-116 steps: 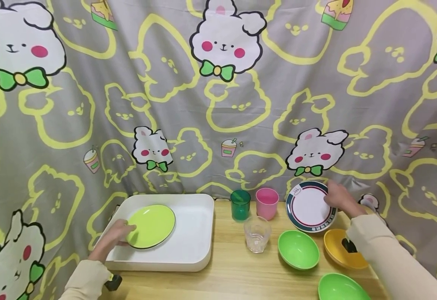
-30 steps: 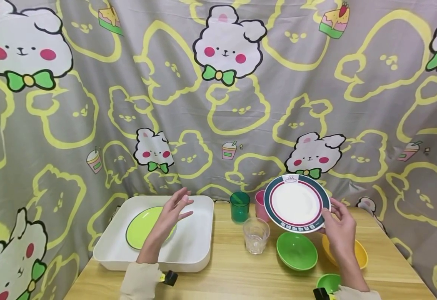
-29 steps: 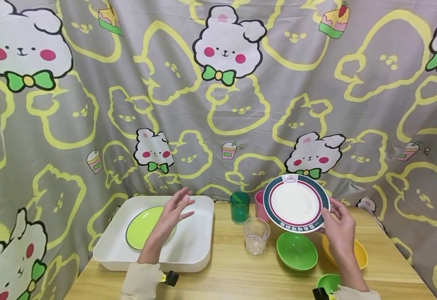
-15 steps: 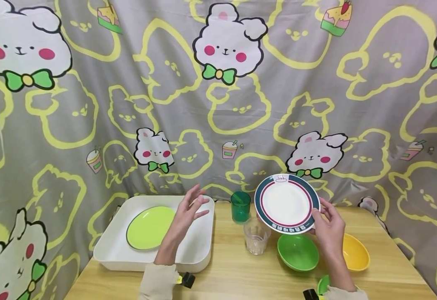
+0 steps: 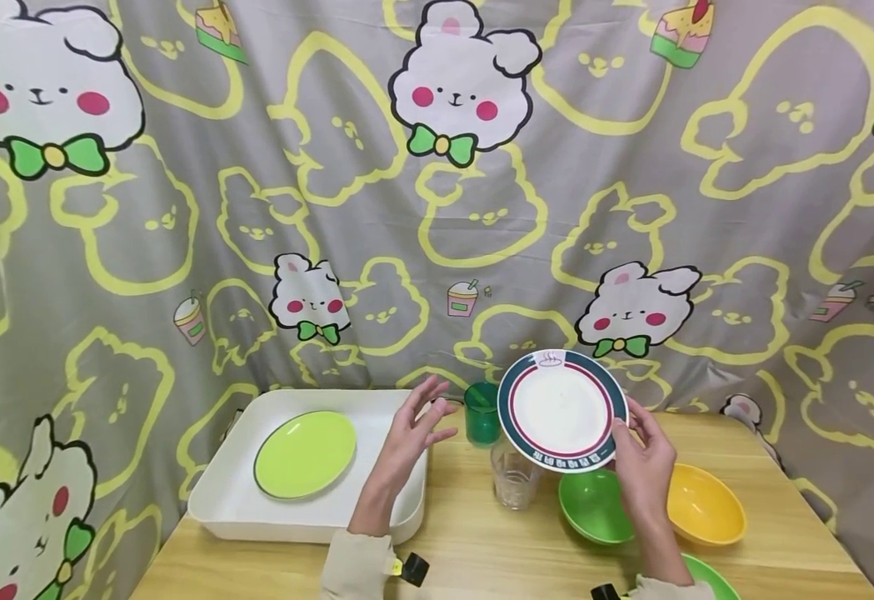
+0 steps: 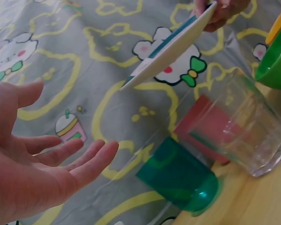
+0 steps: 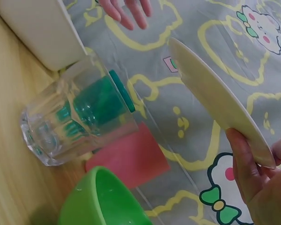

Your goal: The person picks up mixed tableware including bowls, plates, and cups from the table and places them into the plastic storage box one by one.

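Note:
My right hand (image 5: 642, 458) grips the right rim of a white plate (image 5: 562, 410) with a dark green band and a thin red ring. Raised above the table, the plate tilts with its face toward the head camera. My left hand (image 5: 412, 425) holds nothing; its fingers spread in the air between the white tray and the plate. A lime-green plate (image 5: 305, 454) lies in the white tray (image 5: 317, 532). Under the held plate are a clear glass (image 5: 514, 483) and a green bowl (image 5: 594, 507). The pink cup (image 6: 208, 129), hidden in the head view, shows in both wrist views.
A dark green cup (image 5: 481, 414) stands at the back, near my left fingertips. At the right are a yellow bowl (image 5: 706, 504) and another green bowl (image 5: 710, 577), partly hidden by my right sleeve. A patterned curtain (image 5: 489, 217) hangs behind the wooden table (image 5: 474, 562).
My left hand has let go of the lime plate and moved right, out of the tray. My right hand has brought the white plate left, over the glass and green bowl.

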The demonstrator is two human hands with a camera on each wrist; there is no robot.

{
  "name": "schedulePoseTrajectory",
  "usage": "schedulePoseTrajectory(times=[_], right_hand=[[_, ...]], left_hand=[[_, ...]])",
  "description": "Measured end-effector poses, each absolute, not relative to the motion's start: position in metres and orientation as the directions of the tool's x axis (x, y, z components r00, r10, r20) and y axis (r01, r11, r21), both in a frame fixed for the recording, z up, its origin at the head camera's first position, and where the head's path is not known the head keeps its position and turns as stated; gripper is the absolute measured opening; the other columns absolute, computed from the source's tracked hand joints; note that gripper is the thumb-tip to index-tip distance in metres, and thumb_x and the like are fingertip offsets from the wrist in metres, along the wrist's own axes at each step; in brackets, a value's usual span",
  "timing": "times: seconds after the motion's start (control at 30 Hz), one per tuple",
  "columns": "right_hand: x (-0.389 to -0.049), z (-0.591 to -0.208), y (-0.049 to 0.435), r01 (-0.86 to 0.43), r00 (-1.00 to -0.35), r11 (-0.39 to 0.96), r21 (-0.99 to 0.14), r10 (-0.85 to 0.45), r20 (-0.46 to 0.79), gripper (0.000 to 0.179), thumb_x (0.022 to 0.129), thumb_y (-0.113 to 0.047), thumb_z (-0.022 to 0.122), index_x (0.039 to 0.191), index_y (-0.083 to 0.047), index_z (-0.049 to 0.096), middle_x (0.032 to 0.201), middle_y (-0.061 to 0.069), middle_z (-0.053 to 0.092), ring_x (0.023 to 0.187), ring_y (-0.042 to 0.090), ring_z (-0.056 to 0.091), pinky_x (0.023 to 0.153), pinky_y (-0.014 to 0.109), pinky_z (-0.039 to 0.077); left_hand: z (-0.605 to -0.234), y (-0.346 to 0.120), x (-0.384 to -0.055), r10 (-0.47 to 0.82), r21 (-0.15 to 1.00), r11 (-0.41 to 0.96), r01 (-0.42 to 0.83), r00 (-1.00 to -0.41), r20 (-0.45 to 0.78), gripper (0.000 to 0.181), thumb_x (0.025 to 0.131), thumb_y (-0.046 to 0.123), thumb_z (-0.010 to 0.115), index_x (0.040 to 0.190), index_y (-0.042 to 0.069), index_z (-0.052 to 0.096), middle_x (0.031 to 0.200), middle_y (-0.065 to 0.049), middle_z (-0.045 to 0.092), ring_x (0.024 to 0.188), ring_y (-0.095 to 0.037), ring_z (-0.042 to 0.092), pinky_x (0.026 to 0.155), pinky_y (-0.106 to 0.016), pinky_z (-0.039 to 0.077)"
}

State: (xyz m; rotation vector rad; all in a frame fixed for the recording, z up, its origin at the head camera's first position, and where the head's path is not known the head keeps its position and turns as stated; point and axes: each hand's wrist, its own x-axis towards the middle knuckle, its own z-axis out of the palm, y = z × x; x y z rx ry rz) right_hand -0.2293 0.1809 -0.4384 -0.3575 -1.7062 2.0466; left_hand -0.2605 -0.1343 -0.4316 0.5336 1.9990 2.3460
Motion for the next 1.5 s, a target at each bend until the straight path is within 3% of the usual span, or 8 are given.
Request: schedulePoseTrajectory(times=[0.3,0.7,0.97,1.5], right_hand=[[-0.229,-0.440,0.169,-0.200,-0.862,-0.086,-0.976,0.489,0.134,0.042,0.101,-0.003,0.057,0.143,-0.001,0.057,0.110,0.010,0.057,0.081,-0.001,0.070,0.059,0.022,0.061],[-0.227,-0.450,0.149,-0.205,-0.903,-0.056,-0.977,0.397,0.167,0.040,0.103,-0.005,0.056,0.143,-0.001,0.057,0.114,0.015,0.059,0.083,0.003,0.071,0.061,0.024,0.062],[-0.225,-0.454,0.140,-0.184,-0.929,-0.025,-0.983,0.332,0.165,0.043,0.105,-0.008,0.055,0.147,-0.004,0.054,0.126,0.021,0.059,0.088,0.002,0.070,0.061,0.025,0.062],[-0.225,-0.459,0.135,-0.112,-0.954,0.018,-0.993,0.276,0.113,0.044,0.105,-0.009,0.055,0.149,-0.006,0.051,0.125,0.019,0.058,0.084,0.006,0.069,0.059,0.027,0.062]], left_hand=[[-0.440,-0.117,-0.260,0.237,0.963,-0.200,0.181,-0.945,0.227,0.057,0.107,0.024,0.058,0.157,0.008,0.036,0.155,-0.018,0.042,0.133,-0.046,0.050,0.096,-0.046,0.058],[-0.447,-0.098,-0.258,0.235,0.968,-0.224,0.111,-0.958,0.165,0.059,0.106,0.021,0.059,0.156,0.001,0.036,0.152,-0.023,0.043,0.131,-0.033,0.055,0.087,-0.043,0.062],[-0.447,-0.099,-0.256,0.216,0.977,-0.191,0.096,-0.967,0.138,0.056,0.105,0.016,0.058,0.155,0.000,0.038,0.152,-0.024,0.045,0.115,-0.029,0.065,0.080,-0.040,0.064],[-0.443,-0.104,-0.250,0.179,0.986,-0.140,0.095,-0.976,0.120,0.050,0.101,0.004,0.059,0.150,0.002,0.045,0.146,-0.023,0.052,0.094,-0.025,0.071,0.065,-0.035,0.064]])
